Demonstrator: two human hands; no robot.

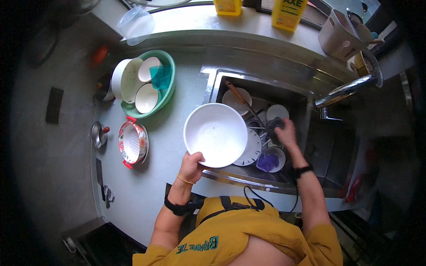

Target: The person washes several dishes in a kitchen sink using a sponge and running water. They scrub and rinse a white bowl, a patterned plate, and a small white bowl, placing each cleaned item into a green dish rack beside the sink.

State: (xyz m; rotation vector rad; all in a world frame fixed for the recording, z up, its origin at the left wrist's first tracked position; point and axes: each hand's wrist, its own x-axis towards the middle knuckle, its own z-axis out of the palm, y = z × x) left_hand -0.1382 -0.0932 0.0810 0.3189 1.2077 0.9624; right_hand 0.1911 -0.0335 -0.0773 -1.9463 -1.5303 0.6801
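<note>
My left hand (193, 166) grips the near rim of a large white bowl (215, 134), its thumb over the edge. The bowl is held over the left side of the sink, hiding part of it. In the sink, my right hand (287, 133) is at a dark, blurred scrubber (275, 125); its fingers look closed on it. Around that hand lie a small white dish (277, 112), a patterned plate (254, 149), a bowl with a purple cloth or mesh (268, 162) in it, and a wooden-handled utensil (238, 93) resting across another bowl.
A green basin (171, 83) with bowls and a white strainer stands on the counter at left. Nearer are a floral dish with red handles (133, 142), a small metal pan (98, 134) and a knife (100, 173). A chrome faucet (346, 90) reaches over the sink; yellow bottles (289, 13) line the sill.
</note>
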